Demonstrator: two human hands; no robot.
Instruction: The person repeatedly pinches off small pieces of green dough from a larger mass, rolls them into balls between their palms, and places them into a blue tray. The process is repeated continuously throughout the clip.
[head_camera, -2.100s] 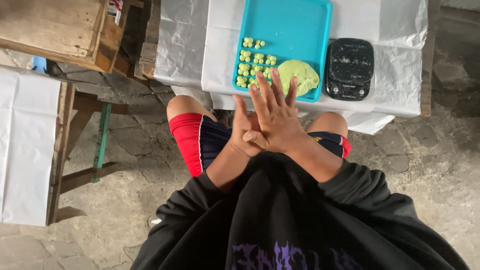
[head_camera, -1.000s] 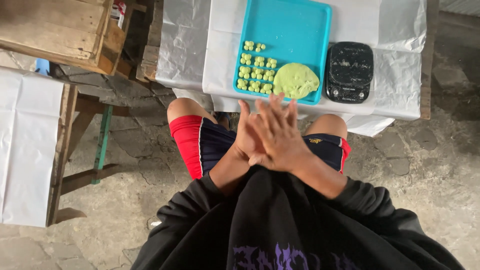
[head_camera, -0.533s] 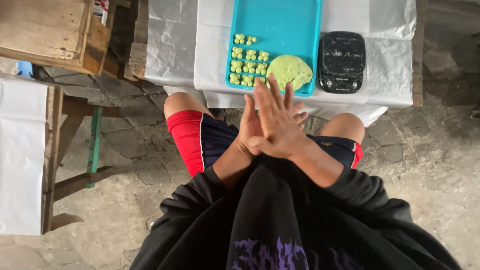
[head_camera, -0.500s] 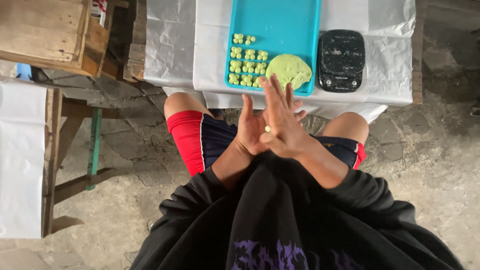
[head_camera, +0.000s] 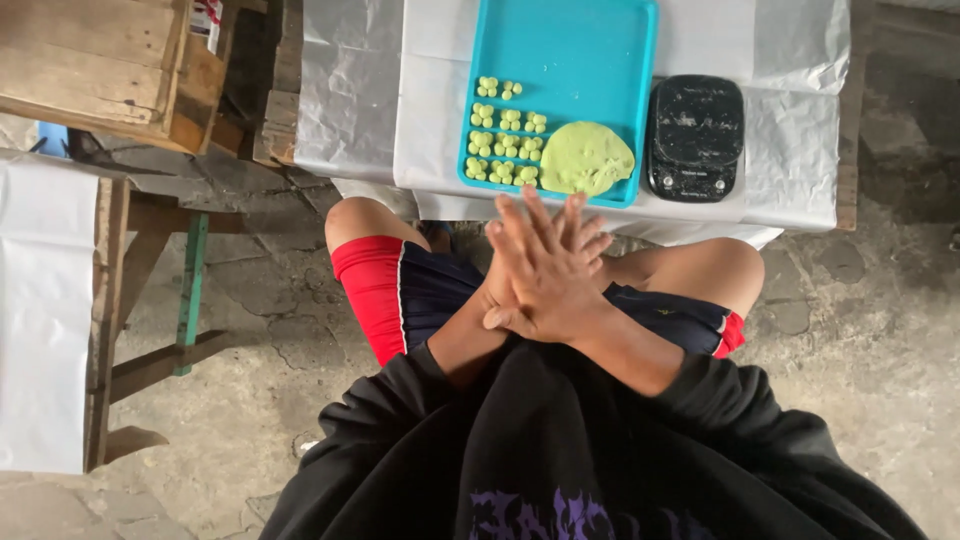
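Note:
My right hand lies flat on top of my left hand, palms pressed together and fingers stretched out, above my lap. Whatever sits between the palms is hidden now; half a second ago a small pale green dough ball showed there. Just beyond my fingertips a turquoise tray rests on the table's near edge. It holds several small green dough balls in rows and a flat lump of green dough at its near right corner.
A black kitchen scale stands right of the tray on the white-sheeted table. A wooden crate is at the upper left, and a wooden bench with a white sheet at the left. Rough stone floor lies below.
My palms have slid against each other, the right hand shifting over the left. The small dough ball glimpsed between them half a second ago is now covered.

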